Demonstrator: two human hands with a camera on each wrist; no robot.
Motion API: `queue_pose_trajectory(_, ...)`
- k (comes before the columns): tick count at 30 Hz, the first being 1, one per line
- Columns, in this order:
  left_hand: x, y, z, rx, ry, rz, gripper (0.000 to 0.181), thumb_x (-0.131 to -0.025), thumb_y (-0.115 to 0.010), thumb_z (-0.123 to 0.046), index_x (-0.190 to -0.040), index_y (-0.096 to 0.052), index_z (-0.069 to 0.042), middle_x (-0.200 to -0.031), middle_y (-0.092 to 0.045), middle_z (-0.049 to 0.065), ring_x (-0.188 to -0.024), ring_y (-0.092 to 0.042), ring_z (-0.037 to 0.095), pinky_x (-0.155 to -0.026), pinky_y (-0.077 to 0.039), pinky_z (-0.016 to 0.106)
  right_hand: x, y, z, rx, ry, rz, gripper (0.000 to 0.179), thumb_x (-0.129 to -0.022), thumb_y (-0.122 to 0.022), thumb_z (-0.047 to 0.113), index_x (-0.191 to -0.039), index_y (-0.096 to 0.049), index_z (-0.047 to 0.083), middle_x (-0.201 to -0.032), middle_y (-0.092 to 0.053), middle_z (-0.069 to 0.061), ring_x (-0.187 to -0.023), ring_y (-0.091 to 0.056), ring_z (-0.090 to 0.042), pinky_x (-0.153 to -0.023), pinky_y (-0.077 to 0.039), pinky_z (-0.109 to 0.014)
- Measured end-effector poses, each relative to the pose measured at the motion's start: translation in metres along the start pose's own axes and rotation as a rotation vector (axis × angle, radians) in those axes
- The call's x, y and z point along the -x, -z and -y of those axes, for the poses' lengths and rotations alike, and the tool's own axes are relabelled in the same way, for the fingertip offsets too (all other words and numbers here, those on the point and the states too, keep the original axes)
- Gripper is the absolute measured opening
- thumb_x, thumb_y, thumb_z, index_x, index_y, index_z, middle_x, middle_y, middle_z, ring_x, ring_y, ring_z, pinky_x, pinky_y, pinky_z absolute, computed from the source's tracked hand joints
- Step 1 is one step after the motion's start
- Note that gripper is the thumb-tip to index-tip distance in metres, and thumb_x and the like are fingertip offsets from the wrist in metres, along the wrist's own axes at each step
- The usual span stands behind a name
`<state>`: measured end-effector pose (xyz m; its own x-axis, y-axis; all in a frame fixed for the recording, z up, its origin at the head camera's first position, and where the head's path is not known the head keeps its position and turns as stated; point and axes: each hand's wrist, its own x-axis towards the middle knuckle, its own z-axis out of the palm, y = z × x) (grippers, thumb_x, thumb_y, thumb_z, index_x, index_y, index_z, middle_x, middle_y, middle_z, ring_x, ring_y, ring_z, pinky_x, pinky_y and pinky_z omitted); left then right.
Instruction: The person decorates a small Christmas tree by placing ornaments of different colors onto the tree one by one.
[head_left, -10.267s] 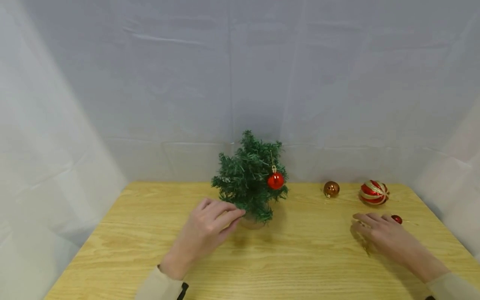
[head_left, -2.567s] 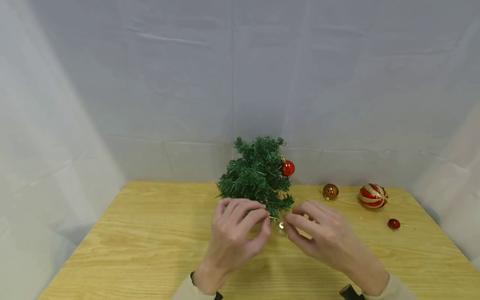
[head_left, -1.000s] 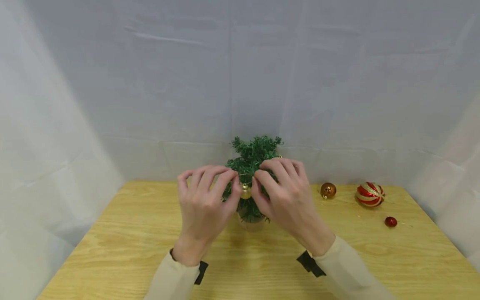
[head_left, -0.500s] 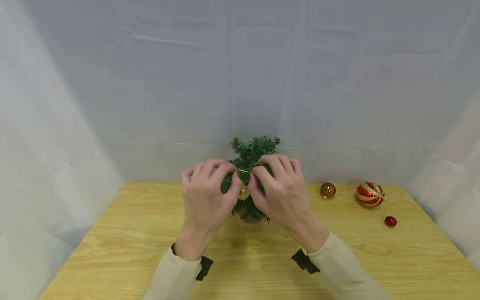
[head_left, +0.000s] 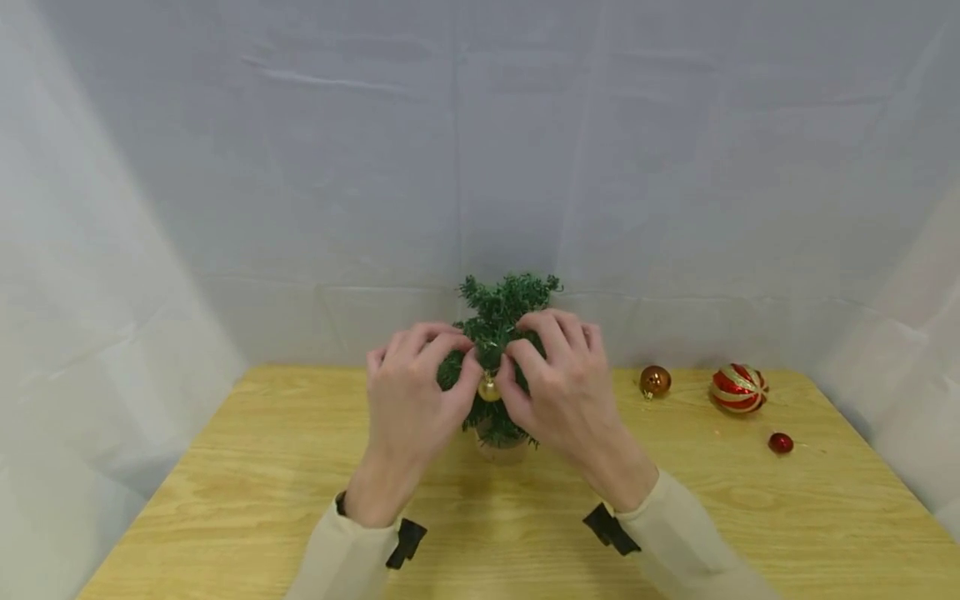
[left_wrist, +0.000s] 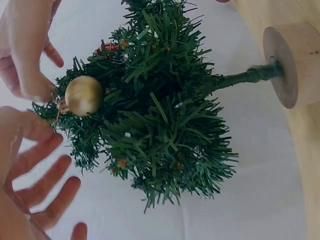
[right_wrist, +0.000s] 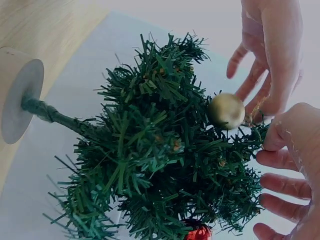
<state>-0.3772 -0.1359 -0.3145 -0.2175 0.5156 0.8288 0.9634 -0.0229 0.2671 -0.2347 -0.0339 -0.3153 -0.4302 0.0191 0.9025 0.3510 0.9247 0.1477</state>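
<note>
A small green Christmas tree point(head_left: 501, 304) on a round wooden base point(left_wrist: 280, 65) stands between my hands. A gold bauble point(head_left: 489, 389) hangs at its front, against the branches. My left hand point(head_left: 412, 392) pinches the bauble's thin gold string point(right_wrist: 256, 109) with thumb and forefinger, just above the ball. From the other side my right hand point(head_left: 566, 392) pinches the string too, fingertips at the same branch tip. Its remaining fingers are spread, as the right wrist view shows. A shiny red bauble point(right_wrist: 199, 233) hangs on the tree, hidden behind my right hand in the head view.
On the wooden table point(head_left: 225, 500), to the right, lie a brown bauble point(head_left: 656, 381), a large red bauble with gold stripes point(head_left: 739, 388) and a small dark red bauble point(head_left: 781, 442). A white sheet point(head_left: 337, 167) hangs behind the table.
My right hand has come from the table's right side to the tree with the gold bauble. The string, lately stretched between both hands, has come down onto the branch.
</note>
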Motion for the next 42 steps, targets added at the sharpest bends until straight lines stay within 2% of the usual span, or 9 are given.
queue_pose_trajectory(4, 0.004, 0.003, 0.004, 0.021, -0.050, 0.015, 0.006, -0.092, -0.073, -0.017, -0.094, -0.078, -0.014, -0.106, -0.074, 0.006, -0.097, -0.068, 0.030, -0.088, -0.045, 0.056, 0.004, 0.001, 0.001, -0.001, 0.023, 0.006, 0.016, -0.093, -0.065, 0.015, -0.079, -0.070, 0.010, -0.107, -0.068, -0.014, -0.104, -0.062, -0.036, -0.085, -0.049, -0.054)
queue_pose_trajectory(8, 0.007, 0.006, 0.012, 0.035, -0.081, 0.021, 0.007, -0.092, -0.074, -0.017, -0.097, -0.078, -0.014, -0.107, -0.074, 0.006, -0.097, -0.068, 0.030, -0.085, -0.045, 0.053, 0.008, 0.001, 0.000, -0.016, 0.050, 0.002, 0.014, -0.094, -0.065, 0.017, -0.082, -0.071, 0.011, -0.107, -0.068, -0.014, -0.105, -0.062, -0.037, -0.087, -0.050, -0.054)
queue_pose_trajectory(14, 0.015, 0.007, 0.034, 0.051, -0.053, 0.048, 0.010, -0.090, -0.076, -0.014, -0.100, -0.078, -0.012, -0.109, -0.073, 0.007, -0.101, -0.069, 0.030, -0.084, -0.048, 0.051, 0.016, 0.003, -0.005, -0.067, 0.073, 0.010, 0.018, -0.098, -0.059, 0.021, -0.089, -0.072, 0.011, -0.112, -0.069, -0.015, -0.110, -0.062, -0.038, -0.092, -0.049, -0.056)
queue_pose_trajectory(17, 0.020, 0.006, 0.048, 0.079, -0.030, 0.087, 0.015, -0.090, -0.076, -0.014, -0.105, -0.077, -0.012, -0.112, -0.073, 0.006, -0.105, -0.068, 0.029, -0.084, -0.049, 0.050, 0.023, 0.007, -0.011, -0.101, 0.077, -0.005, 0.023, -0.101, -0.055, 0.023, -0.091, -0.072, 0.011, -0.113, -0.069, -0.016, -0.111, -0.063, -0.038, -0.092, -0.049, -0.056)
queue_pose_trajectory(22, 0.030, 0.003, 0.063, 0.126, -0.031, 0.171, 0.026, -0.092, -0.076, -0.018, -0.117, -0.074, -0.013, -0.118, -0.071, 0.006, -0.105, -0.070, 0.026, -0.085, -0.056, 0.045, 0.036, 0.016, -0.025, -0.122, 0.105, -0.067, 0.027, -0.101, -0.053, 0.024, -0.090, -0.072, 0.007, -0.110, -0.070, -0.018, -0.107, -0.064, -0.039, -0.086, -0.049, -0.055)
queue_pose_trajectory(27, 0.034, 0.002, 0.068, 0.178, -0.014, 0.255, 0.036, -0.095, -0.072, -0.022, -0.130, -0.068, -0.013, -0.128, -0.068, 0.007, -0.113, -0.068, 0.026, -0.092, -0.058, 0.046, 0.052, 0.025, -0.043, -0.117, 0.111, -0.096, 0.026, -0.100, -0.055, 0.022, -0.091, -0.073, 0.005, -0.110, -0.071, -0.020, -0.105, -0.065, -0.041, -0.082, -0.048, -0.055)
queue_pose_trajectory(31, 0.035, 0.002, 0.069, 0.204, 0.002, 0.287, 0.040, -0.097, -0.070, -0.023, -0.135, -0.065, -0.013, -0.131, -0.066, 0.008, -0.117, -0.066, 0.027, -0.098, -0.055, 0.050, 0.066, 0.032, -0.058, -0.107, 0.079, -0.064, 0.027, -0.101, -0.055, 0.023, -0.093, -0.073, 0.005, -0.111, -0.071, -0.020, -0.104, -0.064, -0.042, -0.082, -0.045, -0.056)
queue_pose_trajectory(37, 0.038, 0.002, 0.071, 0.224, -0.007, 0.309, 0.036, -0.097, -0.070, -0.019, -0.131, -0.066, -0.010, -0.128, -0.068, 0.008, -0.115, -0.068, 0.027, -0.096, -0.056, 0.048, 0.086, 0.041, -0.077, -0.054, 0.040, -0.061, 0.029, -0.100, -0.055, 0.023, -0.090, -0.074, 0.003, -0.107, -0.072, -0.021, -0.097, -0.065, -0.043, -0.077, -0.046, -0.055)
queue_pose_trajectory(42, 0.039, 0.002, 0.071, 0.231, -0.031, 0.300, 0.031, -0.096, -0.070, -0.016, -0.126, -0.068, -0.010, -0.122, -0.071, 0.006, -0.110, -0.069, 0.024, -0.094, -0.058, 0.045, 0.100, 0.050, -0.097, -0.028, 0.018, -0.052, 0.034, -0.102, -0.053, 0.026, -0.089, -0.074, 0.002, -0.104, -0.071, -0.023, -0.090, -0.064, -0.045, -0.072, -0.044, -0.056)
